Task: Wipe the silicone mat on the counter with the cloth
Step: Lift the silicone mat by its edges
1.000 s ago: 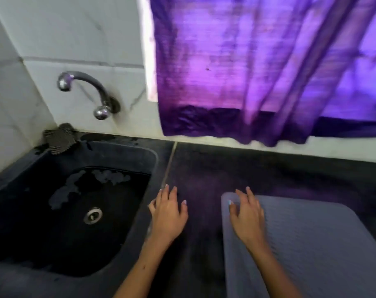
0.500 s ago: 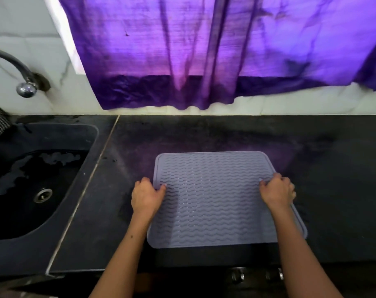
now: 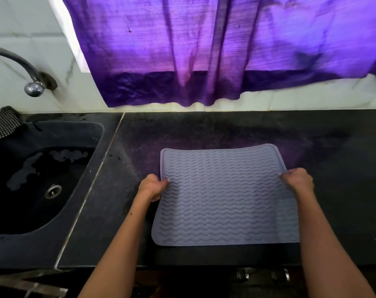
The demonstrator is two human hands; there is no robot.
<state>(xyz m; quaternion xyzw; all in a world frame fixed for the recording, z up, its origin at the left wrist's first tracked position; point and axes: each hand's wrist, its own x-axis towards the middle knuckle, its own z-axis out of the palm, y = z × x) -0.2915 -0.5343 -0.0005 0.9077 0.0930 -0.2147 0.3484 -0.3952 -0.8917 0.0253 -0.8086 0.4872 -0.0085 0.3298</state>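
— Mat placement? The silicone mat [image 3: 221,196] is laid near the counter's [image 3: 337,190] front edge, right of the sink [image 3: 43,179].

— Hands? Its left edge is gripped by the left hand [image 3: 153,187], its right edge by the right hand [image 3: 298,180]; a checked cloth [image 3: 3,122] is seen at the sink's back left corner.

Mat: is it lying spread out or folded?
Spread out. The mat shows its whole wavy face on the counter; left hand and right hand grip its side edges, lifting them slightly.

One head-worn view looks forward and down, close over both hands: left hand [image 3: 153,187], right hand [image 3: 298,180].
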